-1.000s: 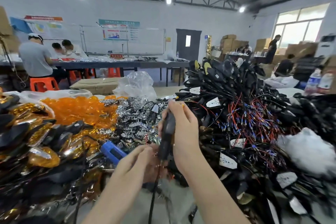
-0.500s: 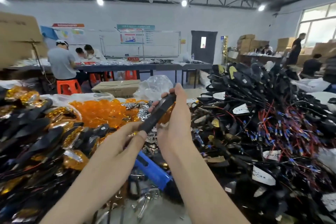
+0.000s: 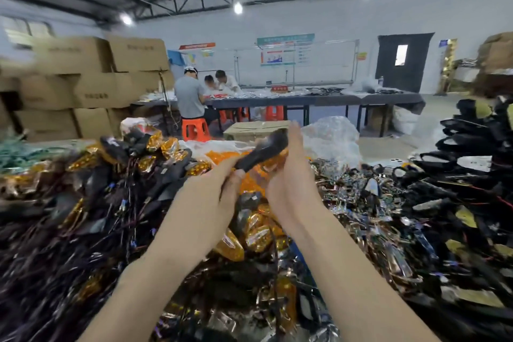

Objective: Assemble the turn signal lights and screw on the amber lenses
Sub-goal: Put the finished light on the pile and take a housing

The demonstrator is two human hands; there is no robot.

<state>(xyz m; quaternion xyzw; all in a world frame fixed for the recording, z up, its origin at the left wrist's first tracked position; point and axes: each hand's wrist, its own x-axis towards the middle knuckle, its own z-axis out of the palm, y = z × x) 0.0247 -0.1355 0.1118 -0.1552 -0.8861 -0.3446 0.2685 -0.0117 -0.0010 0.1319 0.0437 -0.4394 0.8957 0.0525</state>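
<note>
Warehouse hall under a steel-truss roof with round ceiling lamps; close up, a workbench buried in parts. Pinches the lower end of a black turn signal housing (image 3: 261,154) between thumb and forefinger of the left hand (image 3: 219,197), both tips closed tight on it, remaining fingers curled under. Lays the right hand (image 3: 288,183) against the housing's upper end, fingers (image 3: 294,137) straight, side by side, pointing up past its tip; thumb hidden behind the palm, so cannot tell whether clamped on or merely pressed against. Holds the housing slanted, low at the left, high at the right, lifted clear of the heap between both hands, somewhat blurred.

Directly behind the hands, a mound of loose amber lenses (image 3: 219,155). Under the wrists and off to the left, a heap of turn signal lights (image 3: 111,175), black bodies with gold-amber faces and dark trailing wires. Right of the right forearm, a spread of small shiny metal parts (image 3: 369,189); beyond that, at the far right, a tall stack of black housings (image 3: 472,144) with red wires. Past the lenses, a crumpled clear plastic bag (image 3: 330,139) and a flat cardboard carton (image 3: 255,127).

Farther back, a long dark table (image 3: 374,98) with three people at its left end, one in a grey shirt (image 3: 188,94) on an orange stool (image 3: 194,129). Stacked cardboard boxes (image 3: 97,78) along the left; dark door (image 3: 402,61) in the white rear wall.
</note>
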